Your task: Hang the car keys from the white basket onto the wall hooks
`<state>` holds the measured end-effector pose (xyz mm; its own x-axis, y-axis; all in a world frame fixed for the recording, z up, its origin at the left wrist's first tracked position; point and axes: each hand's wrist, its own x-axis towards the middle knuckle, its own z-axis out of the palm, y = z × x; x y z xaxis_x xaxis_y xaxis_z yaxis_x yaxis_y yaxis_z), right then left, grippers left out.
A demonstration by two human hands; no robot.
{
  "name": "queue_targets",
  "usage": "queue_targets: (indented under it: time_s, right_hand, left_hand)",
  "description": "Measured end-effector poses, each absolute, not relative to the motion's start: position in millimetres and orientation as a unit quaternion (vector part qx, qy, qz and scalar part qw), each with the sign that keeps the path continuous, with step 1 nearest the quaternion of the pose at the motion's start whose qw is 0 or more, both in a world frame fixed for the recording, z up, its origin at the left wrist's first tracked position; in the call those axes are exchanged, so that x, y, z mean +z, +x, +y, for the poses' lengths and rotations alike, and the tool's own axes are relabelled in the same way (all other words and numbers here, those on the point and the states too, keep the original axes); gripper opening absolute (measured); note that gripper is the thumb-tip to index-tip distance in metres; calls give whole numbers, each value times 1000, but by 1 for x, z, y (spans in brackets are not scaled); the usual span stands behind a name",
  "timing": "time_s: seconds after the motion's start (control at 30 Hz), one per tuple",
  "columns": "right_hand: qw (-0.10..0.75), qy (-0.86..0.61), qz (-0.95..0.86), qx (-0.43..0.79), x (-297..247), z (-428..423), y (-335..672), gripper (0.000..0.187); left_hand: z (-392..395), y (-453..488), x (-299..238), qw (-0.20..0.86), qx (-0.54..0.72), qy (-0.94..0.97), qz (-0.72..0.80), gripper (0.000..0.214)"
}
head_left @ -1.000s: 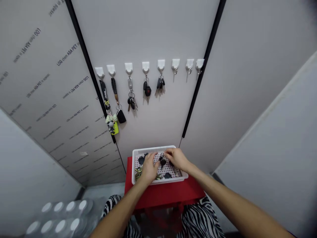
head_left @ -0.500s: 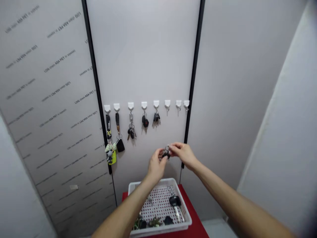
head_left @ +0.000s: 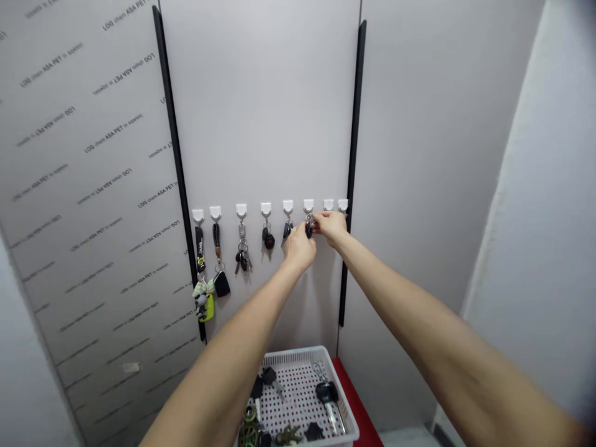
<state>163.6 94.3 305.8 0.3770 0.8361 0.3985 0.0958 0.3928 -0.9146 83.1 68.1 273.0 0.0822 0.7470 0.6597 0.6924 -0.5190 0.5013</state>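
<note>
Up at the row of white wall hooks, my left hand (head_left: 300,247) and my right hand (head_left: 331,226) are closed around one bunch of keys (head_left: 308,229). Its metal ring sits right at the sixth hook (head_left: 308,205) from the left; whether the ring is over the hook I cannot tell. My left fingers pinch the dark key heads, and my right fingertips grip near the ring. Just left of my left hand, another key bunch (head_left: 287,230) hangs from its hook, partly covered. Behind my right hand, the last two hooks (head_left: 328,204) are partly hidden.
Key sets hang further left, including one with a lime-green tag (head_left: 208,307) and one with a black pouch (head_left: 222,284). Below, a white perforated basket (head_left: 298,355) holds several keys, including a large black-headed key (head_left: 326,392), on a red surface (head_left: 356,403). Black vertical handles (head_left: 354,136) flank the panel.
Both hands have risen from above the basket to the hook row, carrying the bunch of keys to the sixth hook. The view has shifted slightly, and more of the basket's keys show.
</note>
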Motion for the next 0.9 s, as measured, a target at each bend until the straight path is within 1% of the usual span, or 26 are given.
queue_targets:
  time_s: [0.13,0.23,0.33,0.4,0.47,0.5,0.6,0.67,0.7,0.77,0.9]
  right_hand:
    - [640,-529,-509,228,299,105,166,9]
    - [627,-546,-534,154,292,111,173,13]
    - [632,-533,-561,43,273,107,182,21]
    - [606,-523,-599,11,249,94,185,24]
    - [534,-526,-661,29,214,74,185,22]
    - [479,-531,-697,47,193,62,183,20]
    - [264,-534,-800,65,128,31,179,17]
    - [142,-539,-830,31,93,16,177,17]
    - [96,-541,-835,7,80,12,177,17]
    - [36,-539,-841,-43,63,6,176,17]
    - [-1,-508,-855,-108,52,4,176,15]
  left_hand:
    - [67,82,266,46,461,742,484,41]
    - [63,77,253,60,471,743,471,42]
    - [60,65,224,90,486,743,451,40]
    - [55,54,193,127,492,741,439,38]
    - [47,43,155,175,489,728,447,35]
    - [42,39,135,200,483,718,460,34]
    - [25,30,81,267,442,688,510,32]
    - [14,29,54,299,414,680,526,31]
    - [9,29,44,312,400,681,529,30]
    - [1,31,30,333,373,686,528,30]
    - [-5,33,16,359,339,689,530,31]
